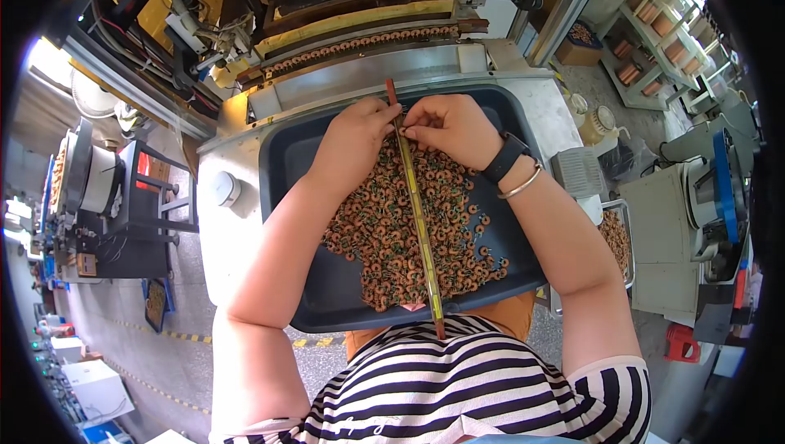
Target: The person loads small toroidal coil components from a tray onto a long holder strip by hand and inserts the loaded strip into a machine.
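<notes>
A long narrow yellow rail [419,223] with reddish ends lies lengthwise across a dark blue tray [327,290]. Many small copper-coloured ring parts [384,239] with green bits are heaped in the tray on both sides of the rail. Near the rail's far end, my left hand [360,135] has its fingers closed against the rail's left side. Just to the right, my right hand [448,129] pinches a small ring part [405,130] between thumb and forefinger at the rail. The wrist beyond it wears a black watch and a bangle.
Behind the tray stands a machine with a row of ring parts [368,40] on a track. A round white-lidded container [223,189] sits left of the tray. To the right are a grey ribbed box [577,172] and a metal tray of ring parts [615,239].
</notes>
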Action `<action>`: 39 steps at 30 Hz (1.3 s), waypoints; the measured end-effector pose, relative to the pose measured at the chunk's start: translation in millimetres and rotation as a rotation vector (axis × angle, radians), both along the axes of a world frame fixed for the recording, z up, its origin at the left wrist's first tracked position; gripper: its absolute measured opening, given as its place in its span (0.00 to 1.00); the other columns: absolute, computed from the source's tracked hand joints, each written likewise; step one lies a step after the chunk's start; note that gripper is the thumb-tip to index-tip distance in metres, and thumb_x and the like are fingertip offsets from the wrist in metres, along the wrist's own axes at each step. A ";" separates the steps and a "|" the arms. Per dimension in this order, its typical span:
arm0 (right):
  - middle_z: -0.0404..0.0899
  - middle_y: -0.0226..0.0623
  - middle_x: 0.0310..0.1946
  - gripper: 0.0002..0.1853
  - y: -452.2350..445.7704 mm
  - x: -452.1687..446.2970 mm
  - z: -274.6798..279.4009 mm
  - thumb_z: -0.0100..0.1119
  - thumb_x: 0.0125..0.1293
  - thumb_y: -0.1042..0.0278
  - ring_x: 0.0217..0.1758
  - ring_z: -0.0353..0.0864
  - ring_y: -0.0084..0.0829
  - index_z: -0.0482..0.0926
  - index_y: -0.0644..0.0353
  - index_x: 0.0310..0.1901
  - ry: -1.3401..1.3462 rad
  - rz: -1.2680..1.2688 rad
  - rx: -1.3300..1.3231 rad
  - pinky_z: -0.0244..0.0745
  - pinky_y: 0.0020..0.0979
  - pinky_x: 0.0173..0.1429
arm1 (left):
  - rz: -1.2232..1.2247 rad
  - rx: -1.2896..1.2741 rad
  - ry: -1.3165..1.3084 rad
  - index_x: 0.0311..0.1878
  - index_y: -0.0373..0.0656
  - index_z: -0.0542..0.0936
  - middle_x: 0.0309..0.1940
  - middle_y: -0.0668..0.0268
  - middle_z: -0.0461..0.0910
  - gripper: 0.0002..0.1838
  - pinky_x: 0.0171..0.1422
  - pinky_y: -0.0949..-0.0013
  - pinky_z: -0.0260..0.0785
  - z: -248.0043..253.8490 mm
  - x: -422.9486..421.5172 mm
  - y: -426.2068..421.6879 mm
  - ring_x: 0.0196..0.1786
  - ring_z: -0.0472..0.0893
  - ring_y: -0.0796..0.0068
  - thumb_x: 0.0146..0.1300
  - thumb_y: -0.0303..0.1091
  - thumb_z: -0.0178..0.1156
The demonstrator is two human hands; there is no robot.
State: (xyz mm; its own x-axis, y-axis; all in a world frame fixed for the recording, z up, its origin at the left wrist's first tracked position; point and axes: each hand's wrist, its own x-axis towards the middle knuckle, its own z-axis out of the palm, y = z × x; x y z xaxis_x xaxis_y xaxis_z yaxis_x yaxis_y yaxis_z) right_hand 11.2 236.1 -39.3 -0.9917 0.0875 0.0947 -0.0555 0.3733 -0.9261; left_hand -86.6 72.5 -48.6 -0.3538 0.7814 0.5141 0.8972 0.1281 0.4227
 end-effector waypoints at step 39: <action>0.80 0.46 0.30 0.07 33.3 26.6 -30.1 0.58 0.54 0.68 0.37 0.79 0.47 0.80 0.61 0.32 -0.047 -0.252 0.639 0.73 0.41 0.41 | 0.184 -0.316 -0.056 0.34 0.36 0.76 0.26 0.53 0.76 0.06 0.39 0.59 0.67 -2.8 -5.9 -28.0 0.32 0.76 0.54 0.51 0.23 0.56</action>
State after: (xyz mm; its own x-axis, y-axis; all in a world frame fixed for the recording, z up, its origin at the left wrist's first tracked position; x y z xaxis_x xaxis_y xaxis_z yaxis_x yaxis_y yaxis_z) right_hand 37.8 269.4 -69.4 -0.9527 0.2570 0.1621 0.1393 0.8434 -0.5189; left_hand -92.5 44.5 -51.4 -0.5240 0.8191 0.2336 0.8235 0.4172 0.3844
